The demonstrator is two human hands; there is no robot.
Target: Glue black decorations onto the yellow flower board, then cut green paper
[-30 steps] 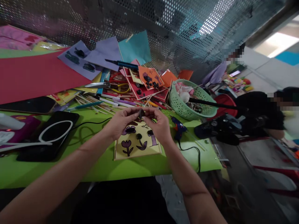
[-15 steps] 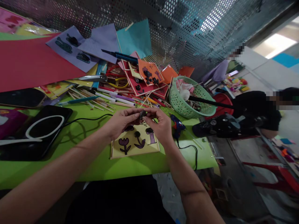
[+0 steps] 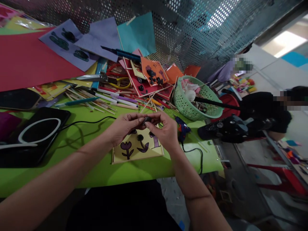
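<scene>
Dark piece (image 3: 147,120): small, rounded, partly hidden, held above the card.
Yellow card (image 3: 135,154): flat on green tabletop (image 3: 108,176), far part hidden.
Purple tulip (image 3: 126,146): drawn upright, card's left.
Dark-headed flower (image 3: 140,138): 2 purple leaves, mid-card.

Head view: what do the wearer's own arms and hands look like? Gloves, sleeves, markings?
Left hand and right hand: five-fingered, ungloved. Wrists show no watch or bracelet. Forearms uncovered; no sleeves or clear markings visible. Black clothing on the body.
</scene>
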